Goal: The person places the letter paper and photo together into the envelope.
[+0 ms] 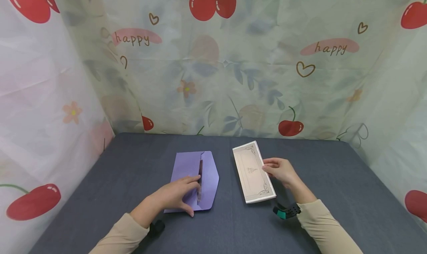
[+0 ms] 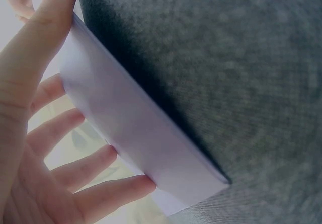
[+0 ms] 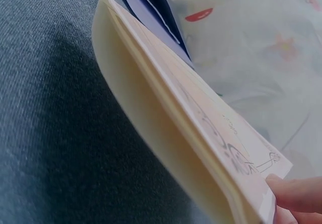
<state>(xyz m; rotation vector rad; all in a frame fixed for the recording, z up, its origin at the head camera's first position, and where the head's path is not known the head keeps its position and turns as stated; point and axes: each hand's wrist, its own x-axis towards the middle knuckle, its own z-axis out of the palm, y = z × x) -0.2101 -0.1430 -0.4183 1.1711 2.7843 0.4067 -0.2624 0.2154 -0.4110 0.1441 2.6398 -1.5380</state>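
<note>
Hands work on a grey desk (image 1: 133,165): left hand (image 1: 175,196) rests flat, fingers straight, on a purple envelope (image 1: 188,167); right hand (image 1: 280,170) pinches a cream card's (image 1: 251,172) right edge.

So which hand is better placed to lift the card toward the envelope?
Probably the right hand: its fingers already grip the card's right edge, which is raised off the table. The left hand is busy on the purple envelope.

Both forearms reach forward, left hand (image 1: 178,195) spread flat with fingers extended, right hand (image 1: 280,171) pinching.
</note>
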